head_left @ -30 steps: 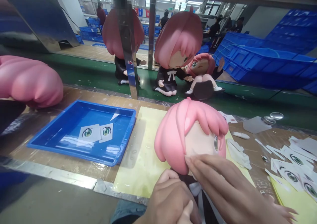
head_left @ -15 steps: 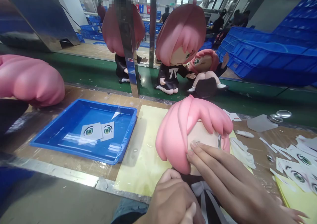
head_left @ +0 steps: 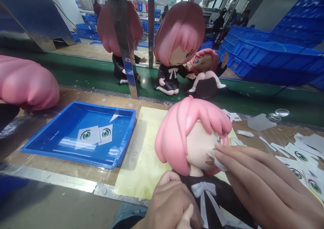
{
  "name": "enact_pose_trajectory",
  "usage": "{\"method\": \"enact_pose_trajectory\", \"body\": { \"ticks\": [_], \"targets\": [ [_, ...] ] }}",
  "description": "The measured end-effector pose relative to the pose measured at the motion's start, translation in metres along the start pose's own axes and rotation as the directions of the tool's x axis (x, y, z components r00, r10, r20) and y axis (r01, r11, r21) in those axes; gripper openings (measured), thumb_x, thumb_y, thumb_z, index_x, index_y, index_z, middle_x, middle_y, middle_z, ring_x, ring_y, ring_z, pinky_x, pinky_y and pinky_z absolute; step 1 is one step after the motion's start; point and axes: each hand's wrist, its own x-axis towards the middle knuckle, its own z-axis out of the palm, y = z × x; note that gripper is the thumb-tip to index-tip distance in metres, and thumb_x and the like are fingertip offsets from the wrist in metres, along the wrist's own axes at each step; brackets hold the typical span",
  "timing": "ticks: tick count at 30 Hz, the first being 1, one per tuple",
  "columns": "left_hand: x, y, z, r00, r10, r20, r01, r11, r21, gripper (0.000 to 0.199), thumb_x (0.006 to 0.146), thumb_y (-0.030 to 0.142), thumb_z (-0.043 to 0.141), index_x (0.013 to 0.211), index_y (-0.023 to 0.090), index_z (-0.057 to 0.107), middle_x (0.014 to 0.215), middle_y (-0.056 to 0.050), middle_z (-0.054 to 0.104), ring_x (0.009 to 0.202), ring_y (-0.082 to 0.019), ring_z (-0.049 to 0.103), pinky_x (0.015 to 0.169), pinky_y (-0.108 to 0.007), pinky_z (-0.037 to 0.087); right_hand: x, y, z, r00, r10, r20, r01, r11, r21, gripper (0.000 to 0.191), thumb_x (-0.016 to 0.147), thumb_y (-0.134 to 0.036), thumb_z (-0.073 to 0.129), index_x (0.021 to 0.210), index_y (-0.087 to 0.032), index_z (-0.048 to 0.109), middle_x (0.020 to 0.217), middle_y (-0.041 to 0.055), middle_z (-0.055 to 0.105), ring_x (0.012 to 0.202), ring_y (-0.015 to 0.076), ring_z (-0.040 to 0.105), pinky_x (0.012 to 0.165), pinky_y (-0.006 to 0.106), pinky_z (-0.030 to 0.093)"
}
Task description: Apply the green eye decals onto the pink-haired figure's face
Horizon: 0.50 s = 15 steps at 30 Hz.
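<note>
A pink-haired figure (head_left: pixel 174 138) in a black dress with a white bow (head_left: pixel 204 188) leans on the front edge of the bench, one green eye showing on the right side of its face. My left hand (head_left: pixel 174 198) is closed round the figure's arm, whose small hand sticks out below my fingers. With my right hand (head_left: pixel 253 171) I press a folded white cloth (head_left: pixel 219 161) against the face, beside the mouth. Two eye decals (head_left: pixel 89 134) lie in water in the blue tray (head_left: pixel 129 134) at the left.
Yellow paper (head_left: pixel 138 154) lies beneath the figure. Decal sheets (head_left: pixel 301 158) and white scraps spread over the right side. More pink-haired figures (head_left: pixel 179 47) sit on the green belt behind a metal post (head_left: pixel 129 53). Blue crates (head_left: pixel 273 57) and people are farther back.
My right hand has moved right across the face, uncovering the cheek and mouth; the white cloth now shows under its fingers. My left hand keeps its hold. The view has shifted slightly.
</note>
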Motion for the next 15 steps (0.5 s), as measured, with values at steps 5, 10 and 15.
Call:
{"method": "enact_pose_trajectory", "body": {
  "ticks": [5, 10, 15],
  "targets": [
    [0.002, 0.002, 0.003, 0.999, 0.015, -0.045, -0.015, 1.0, 0.004, 0.04, 0.11, 0.032, 0.036, 0.073, 0.02, 0.046, 0.058, 0.001, 0.066, 0.047, -0.011, 0.055, 0.058, -0.033, 0.04, 0.021, -0.004, 0.019, 0.998, -0.059, -0.03, 0.056, 0.995, -0.077, 0.028, 0.088, 0.004, 0.065, 0.116, 0.002, 0.068, 0.115, 0.0236, 0.07, 0.111, 0.0393, 0.065, 0.094, 0.052, 0.054],
    [0.002, 0.002, 0.008, 0.998, -0.003, -0.062, 0.002, 1.0, -0.013, 0.043, 0.11, 0.036, 0.037, 0.071, 0.02, 0.046, 0.056, 0.001, 0.064, 0.046, -0.011, 0.053, 0.057, -0.034, 0.038, 0.035, -0.009, 0.023, 0.998, -0.041, 0.04, 0.046, 0.989, -0.144, 0.025, 0.089, 0.002, 0.063, 0.113, 0.0, 0.069, 0.109, 0.0217, 0.072, 0.102, 0.038, 0.065, 0.086, 0.052, 0.056],
    [0.002, 0.002, 0.005, 0.998, -0.016, -0.064, 0.015, 1.0, -0.011, 0.04, 0.11, 0.035, 0.037, 0.073, 0.021, 0.044, 0.059, 0.002, 0.063, 0.05, -0.011, 0.05, 0.061, -0.033, 0.04, 0.009, -0.025, 0.016, 0.957, -0.278, 0.078, 0.28, 0.96, -0.022, 0.03, 0.096, 0.001, 0.046, 0.099, -0.007, 0.074, 0.101, 0.0105, 0.076, 0.094, 0.0264, 0.069, 0.086, 0.04, 0.057]
  ]
}}
